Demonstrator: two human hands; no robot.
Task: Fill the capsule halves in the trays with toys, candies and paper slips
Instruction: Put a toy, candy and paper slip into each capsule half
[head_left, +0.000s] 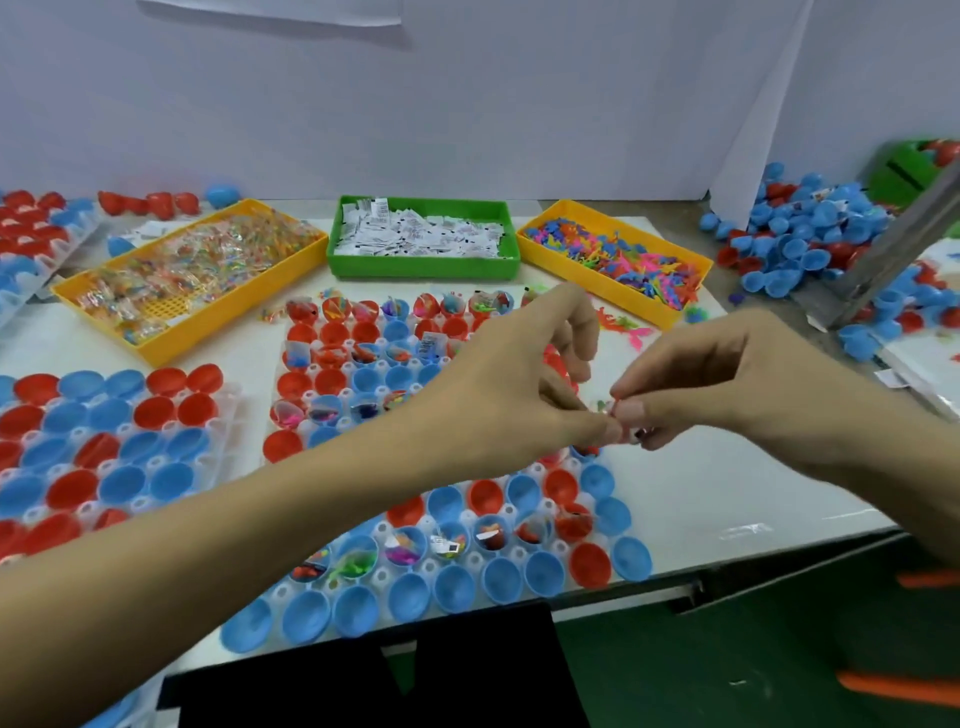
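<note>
Pinching hands (618, 415) over capsule tray (332, 410)

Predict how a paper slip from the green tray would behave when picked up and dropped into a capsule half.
The paper slips look thin and small, so probably light and floppy. Piled loosely in the green tray, several may lift together.

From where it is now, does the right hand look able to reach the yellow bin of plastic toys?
Probably yes. The right hand hovers just in front of the yellow toy bin, nothing stands between them, and the bin is open-topped. But both hands are pinching a small item now.
</note>
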